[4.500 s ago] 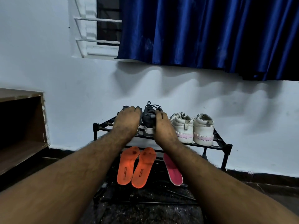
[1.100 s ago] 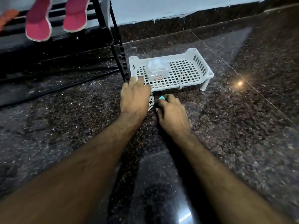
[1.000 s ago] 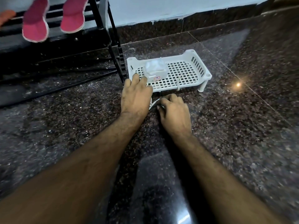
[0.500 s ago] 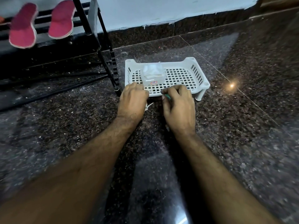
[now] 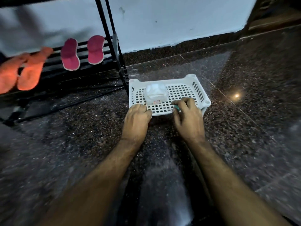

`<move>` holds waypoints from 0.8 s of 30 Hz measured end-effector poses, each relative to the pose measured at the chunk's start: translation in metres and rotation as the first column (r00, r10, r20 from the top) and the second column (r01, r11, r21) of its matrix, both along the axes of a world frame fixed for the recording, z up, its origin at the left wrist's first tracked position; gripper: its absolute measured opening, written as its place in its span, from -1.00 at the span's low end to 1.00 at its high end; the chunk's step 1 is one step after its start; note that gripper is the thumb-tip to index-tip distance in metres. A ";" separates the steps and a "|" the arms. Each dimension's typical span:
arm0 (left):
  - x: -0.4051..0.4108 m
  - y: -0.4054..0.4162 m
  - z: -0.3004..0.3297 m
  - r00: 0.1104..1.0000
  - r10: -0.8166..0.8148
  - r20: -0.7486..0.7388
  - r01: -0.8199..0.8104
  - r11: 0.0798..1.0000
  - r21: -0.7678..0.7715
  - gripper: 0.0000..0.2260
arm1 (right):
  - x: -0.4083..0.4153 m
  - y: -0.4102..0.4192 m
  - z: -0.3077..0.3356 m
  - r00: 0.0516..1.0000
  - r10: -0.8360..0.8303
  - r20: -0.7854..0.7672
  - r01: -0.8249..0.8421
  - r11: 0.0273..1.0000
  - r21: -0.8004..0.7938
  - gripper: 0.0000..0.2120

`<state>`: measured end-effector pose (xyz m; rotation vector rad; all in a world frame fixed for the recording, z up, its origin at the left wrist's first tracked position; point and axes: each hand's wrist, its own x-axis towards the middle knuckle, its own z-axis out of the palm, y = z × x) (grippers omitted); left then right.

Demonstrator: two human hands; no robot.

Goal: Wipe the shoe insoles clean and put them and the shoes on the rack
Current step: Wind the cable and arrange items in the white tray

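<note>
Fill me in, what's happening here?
A person crouches over a dark stone floor, both hands at a white perforated tray beside a black shoe rack. The left hand is curled at the tray's front edge; the right hand holds a small green-tipped item over it. A pack of wipes sits in the tray. Two pink insoles and two orange insoles already lie on the rack.
</note>
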<state>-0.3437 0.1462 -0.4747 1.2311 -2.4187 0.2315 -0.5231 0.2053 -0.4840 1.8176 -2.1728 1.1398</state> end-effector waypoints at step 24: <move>0.112 0.150 -0.026 0.999 -0.006 0.040 0.003 0.998 0.068 -0.92 | 0.057 0.098 0.012 0.974 0.025 0.226 -0.107 0.928 0.357 -0.60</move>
